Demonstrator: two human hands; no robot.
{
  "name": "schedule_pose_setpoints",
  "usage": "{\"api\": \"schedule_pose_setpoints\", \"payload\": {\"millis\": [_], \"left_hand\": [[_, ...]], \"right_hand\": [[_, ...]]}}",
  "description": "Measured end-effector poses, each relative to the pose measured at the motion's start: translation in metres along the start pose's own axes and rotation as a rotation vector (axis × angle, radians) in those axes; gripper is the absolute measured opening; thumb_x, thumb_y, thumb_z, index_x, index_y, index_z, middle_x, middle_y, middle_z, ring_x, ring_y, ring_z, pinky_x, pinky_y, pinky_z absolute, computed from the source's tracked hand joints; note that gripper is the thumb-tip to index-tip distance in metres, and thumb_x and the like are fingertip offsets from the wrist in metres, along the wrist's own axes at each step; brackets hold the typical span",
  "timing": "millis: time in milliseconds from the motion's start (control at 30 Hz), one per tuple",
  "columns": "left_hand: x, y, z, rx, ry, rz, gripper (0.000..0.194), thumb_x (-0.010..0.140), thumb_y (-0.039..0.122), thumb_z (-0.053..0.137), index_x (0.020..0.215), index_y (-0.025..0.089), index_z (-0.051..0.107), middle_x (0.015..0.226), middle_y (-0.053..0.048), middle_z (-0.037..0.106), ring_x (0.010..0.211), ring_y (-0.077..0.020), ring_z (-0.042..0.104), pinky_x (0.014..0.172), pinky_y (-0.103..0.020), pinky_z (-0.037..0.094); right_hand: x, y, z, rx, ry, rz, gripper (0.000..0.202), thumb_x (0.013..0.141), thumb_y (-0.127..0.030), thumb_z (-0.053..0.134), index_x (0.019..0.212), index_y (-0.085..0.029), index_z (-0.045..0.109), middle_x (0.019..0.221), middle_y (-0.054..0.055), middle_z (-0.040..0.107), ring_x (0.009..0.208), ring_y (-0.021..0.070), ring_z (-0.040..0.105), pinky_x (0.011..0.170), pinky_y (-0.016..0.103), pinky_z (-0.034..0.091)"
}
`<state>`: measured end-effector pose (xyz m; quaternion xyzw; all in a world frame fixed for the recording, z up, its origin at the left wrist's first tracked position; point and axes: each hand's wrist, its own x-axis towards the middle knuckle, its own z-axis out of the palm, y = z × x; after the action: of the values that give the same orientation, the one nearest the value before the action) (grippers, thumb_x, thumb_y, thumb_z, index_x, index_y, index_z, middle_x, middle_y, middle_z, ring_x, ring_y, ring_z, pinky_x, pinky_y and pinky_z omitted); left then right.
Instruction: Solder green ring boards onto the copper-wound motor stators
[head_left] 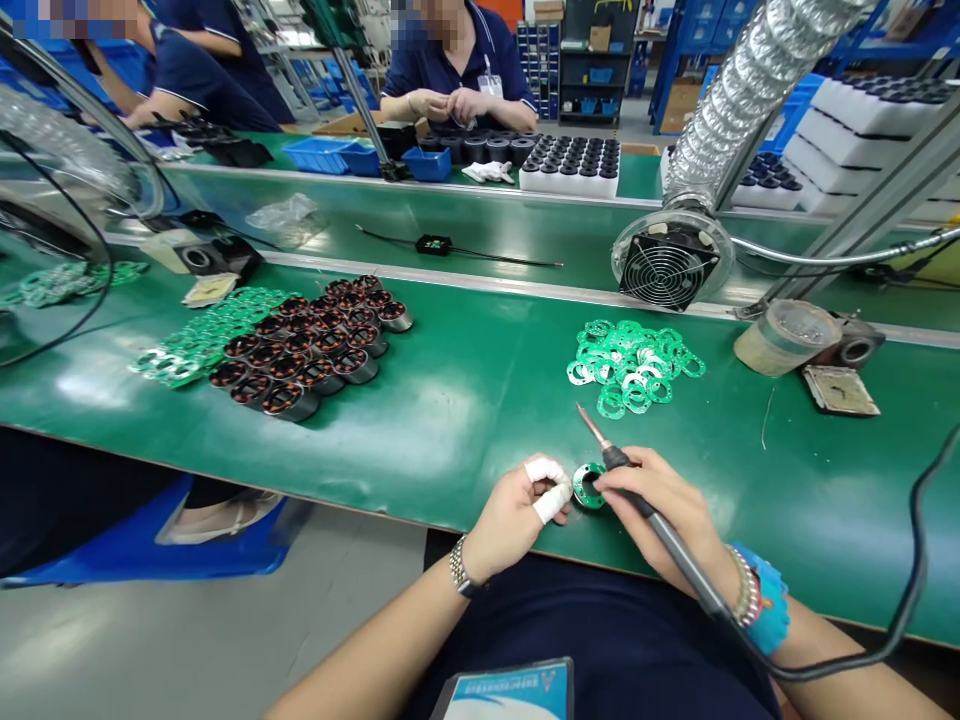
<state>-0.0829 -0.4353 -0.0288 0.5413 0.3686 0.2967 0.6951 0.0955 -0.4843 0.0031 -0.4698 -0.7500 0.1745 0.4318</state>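
My right hand (667,510) is closed round a soldering iron (660,525), its tip pointing up and away to the left. The thumb and a fingertip of that hand touch a ring-shaped green circuit board (582,492) near the table's front edge. What lies under this board is mostly hidden. My left hand (525,505), with white tape on two fingers, grips the ring's left side between bent fingers. Beyond both hands lies a loose heap of green ring boards (634,362).
Rows of copper-wound motor stators (315,345) stand at left beside green boards (217,330). A fume-extractor fan (664,265) hangs ahead. At right are a round tub (784,340) and a sponge tray (840,388). The iron's cable (911,560) loops at right. A co-worker (465,70) sits opposite.
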Motion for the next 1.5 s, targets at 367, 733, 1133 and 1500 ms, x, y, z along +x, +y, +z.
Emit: {"api": "schedule_pose_setpoints", "payload": {"millis": [367,733,1133,1500], "left_hand": [[0.001,0.007,-0.001,0.047,-0.037,-0.025,0.019,0.077,0.031,0.058,0.070,0.014,0.053,0.068,0.000,0.052,0.062,-0.0106,0.054,0.062,-0.025,0.049],[0.001,0.006,0.000,0.015,-0.010,-0.098,0.019,0.076,0.032,0.060,0.072,0.014,0.054,0.063,0.000,0.056,0.059,-0.0106,0.056,0.062,-0.025,0.049],[0.002,0.006,0.000,0.010,-0.013,-0.096,0.020,0.075,0.033,0.061,0.072,0.014,0.053,0.063,0.000,0.057,0.058,-0.0103,0.056,0.062,-0.025,0.049],[-0.017,-0.008,-0.001,0.159,0.120,-0.040,0.011,0.073,0.026,0.065,0.075,0.015,0.065,0.074,-0.003,0.065,0.070,-0.0154,0.061,0.070,-0.027,0.049]], "right_hand": [[-0.014,-0.006,-0.033,0.137,-0.042,0.202,0.018,0.081,-0.012,0.055,0.094,-0.019,0.066,0.074,0.005,0.064,0.066,0.0158,0.058,0.057,0.029,0.048],[-0.012,-0.004,-0.031,0.159,-0.064,0.221,0.016,0.082,-0.016,0.055,0.092,-0.019,0.067,0.073,0.005,0.065,0.064,0.0157,0.059,0.056,0.029,0.048],[0.008,0.016,-0.019,0.029,-0.276,0.035,0.027,0.084,-0.017,0.053,0.111,-0.020,0.052,0.104,0.009,0.062,0.099,0.0181,0.059,0.085,0.032,0.050],[-0.010,0.014,0.001,-0.099,-0.111,0.135,0.033,0.082,-0.020,0.057,0.114,-0.019,0.049,0.096,0.009,0.060,0.086,0.0196,0.060,0.074,0.033,0.053]]}}
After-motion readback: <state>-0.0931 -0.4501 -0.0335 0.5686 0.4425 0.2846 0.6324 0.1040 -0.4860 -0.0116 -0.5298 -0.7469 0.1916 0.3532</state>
